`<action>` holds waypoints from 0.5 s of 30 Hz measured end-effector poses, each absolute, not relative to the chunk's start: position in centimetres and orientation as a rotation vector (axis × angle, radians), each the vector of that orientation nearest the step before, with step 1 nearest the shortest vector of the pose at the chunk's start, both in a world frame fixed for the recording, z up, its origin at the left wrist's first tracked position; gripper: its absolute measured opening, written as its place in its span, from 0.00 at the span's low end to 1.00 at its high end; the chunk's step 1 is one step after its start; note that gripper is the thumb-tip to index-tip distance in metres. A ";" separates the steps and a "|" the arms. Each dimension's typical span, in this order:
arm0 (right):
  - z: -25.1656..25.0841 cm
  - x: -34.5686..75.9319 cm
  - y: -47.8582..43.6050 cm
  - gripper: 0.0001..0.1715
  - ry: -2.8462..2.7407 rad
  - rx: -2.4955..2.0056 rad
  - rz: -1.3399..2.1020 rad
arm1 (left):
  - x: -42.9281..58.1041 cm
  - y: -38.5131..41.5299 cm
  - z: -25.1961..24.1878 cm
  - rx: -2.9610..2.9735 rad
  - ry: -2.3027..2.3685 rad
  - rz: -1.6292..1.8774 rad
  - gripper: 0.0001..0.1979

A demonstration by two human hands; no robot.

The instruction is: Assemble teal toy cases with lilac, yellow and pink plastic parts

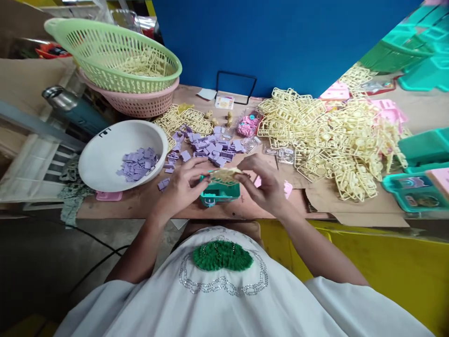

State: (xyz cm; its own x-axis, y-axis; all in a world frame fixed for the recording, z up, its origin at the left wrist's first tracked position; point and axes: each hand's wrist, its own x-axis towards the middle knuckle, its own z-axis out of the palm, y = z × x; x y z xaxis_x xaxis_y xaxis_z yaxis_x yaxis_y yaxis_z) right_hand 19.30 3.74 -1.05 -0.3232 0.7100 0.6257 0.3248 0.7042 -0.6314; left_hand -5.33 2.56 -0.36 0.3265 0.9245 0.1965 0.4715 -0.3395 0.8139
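Between my two hands I hold a pale yellow plastic sprue frame, pinched at its ends. The left end sits in the fingers of my left hand. On the other end are the closed fingertips of my right hand. Just beneath the frame a small teal plastic box stands on the table, partly covered by it. Loose purple plastic pieces lie in a heap beyond my hands. A few pink pieces lie beside my right hand.
A white bowl of purple pieces stands at left, behind it a green basket stacked on a pink basket. A blue flask leans nearby. Yellow sprue frames are piled at right, with teal boxes at the far right.
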 end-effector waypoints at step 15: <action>-3.5 17.9 3.1 0.12 -2.203 -0.917 0.363 | -4.3 0.7 -3.0 1.401 1.122 1.101 0.22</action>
